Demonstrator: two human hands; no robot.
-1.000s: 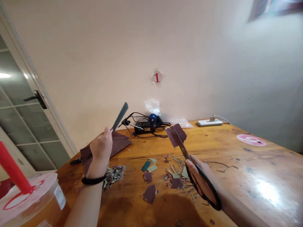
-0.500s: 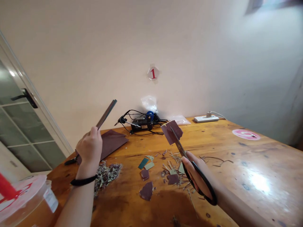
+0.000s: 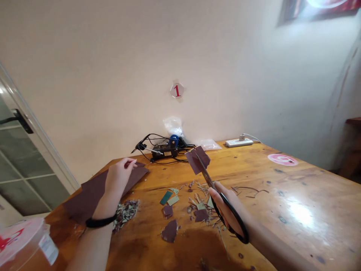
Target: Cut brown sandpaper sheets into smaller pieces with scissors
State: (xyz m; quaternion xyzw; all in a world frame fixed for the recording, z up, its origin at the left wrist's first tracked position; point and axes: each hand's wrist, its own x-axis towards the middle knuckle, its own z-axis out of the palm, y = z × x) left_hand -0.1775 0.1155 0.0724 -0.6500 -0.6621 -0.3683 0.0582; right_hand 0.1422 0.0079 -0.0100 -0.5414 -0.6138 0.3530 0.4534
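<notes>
My left hand hovers over dark brown sheets at the left of the table, its fingers loosely curled with nothing visible between them. My right hand is closed around the black handles of large scissors. Their blades point up and away to the left, and a small brown piece with an uneven edge sits at the blades. Below, small brown and green pieces lie between my hands. A heap of shredded scraps is beside my left wrist.
Black equipment with cables stands by the wall, with a plastic bag behind it. A white power strip lies at the back right, near a pink round sticker. A lidded cup occupies the front left corner.
My left hand has let go of the dark, thin item it held upright. More brown sheet now lies spread under that hand. The right hand still holds the scissors; the view has shifted slightly right.
</notes>
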